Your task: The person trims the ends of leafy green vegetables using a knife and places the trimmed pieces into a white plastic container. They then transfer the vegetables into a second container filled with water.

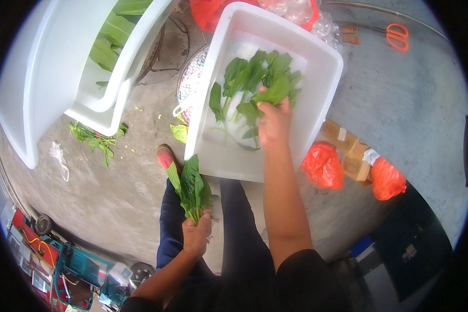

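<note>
My left hand (196, 233) is closed round the stems of a bunch of leafy greens (193, 188), its leaves pointing up and away from me, over my left leg. Inside a white plastic tub (221, 162) my right hand (274, 122) has its fingers and thumb on a leafy green (275, 92), with a broad leaf showing above the thumb. More loose leafy greens (237, 74) lie around that hand on the tub's pale bottom. The right palm and some fingertips are hidden from view.
At the left stand large white bins (47, 78), one holding broad green leaves (114, 31). Leaf scraps (96, 139) lie on the concrete floor. Orange-handled scissors (397, 37) rest on the grey tabletop at right; red plastic bags (323, 166) and cardboard (351, 151) sit below it.
</note>
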Demonstrator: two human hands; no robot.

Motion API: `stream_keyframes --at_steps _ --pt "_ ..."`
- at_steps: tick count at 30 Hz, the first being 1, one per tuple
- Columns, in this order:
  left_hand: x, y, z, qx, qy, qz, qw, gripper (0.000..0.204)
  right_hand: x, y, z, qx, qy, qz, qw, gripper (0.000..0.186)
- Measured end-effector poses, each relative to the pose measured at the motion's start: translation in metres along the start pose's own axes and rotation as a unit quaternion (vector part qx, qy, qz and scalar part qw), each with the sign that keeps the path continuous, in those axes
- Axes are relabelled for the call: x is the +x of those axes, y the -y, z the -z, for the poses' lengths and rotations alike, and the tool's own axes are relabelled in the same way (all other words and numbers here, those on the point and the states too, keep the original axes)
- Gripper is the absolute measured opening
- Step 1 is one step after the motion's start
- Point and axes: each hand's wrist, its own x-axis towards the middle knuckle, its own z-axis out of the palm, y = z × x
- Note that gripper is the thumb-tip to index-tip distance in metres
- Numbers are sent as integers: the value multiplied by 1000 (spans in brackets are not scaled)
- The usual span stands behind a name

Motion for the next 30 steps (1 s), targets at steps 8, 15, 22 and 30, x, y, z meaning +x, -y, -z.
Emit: stream_keyframes --at_steps 8,15,22,30 --pt "0 3 2 -7 5 -2 1000 9 5 -4 15 78 50 -5 996 24" --pt "1 3 1 -23 3 -2 1000 8 2 -2 8 -178 -155 79 969 21" --pt "1 0 -1 -2 -5 1 1000 8 -6 -14 13 -386 -102 230 887 44" --pt "2 0 1 -7 -5 17 1000 7 11 -27 22 -522 -177 206 808 64"
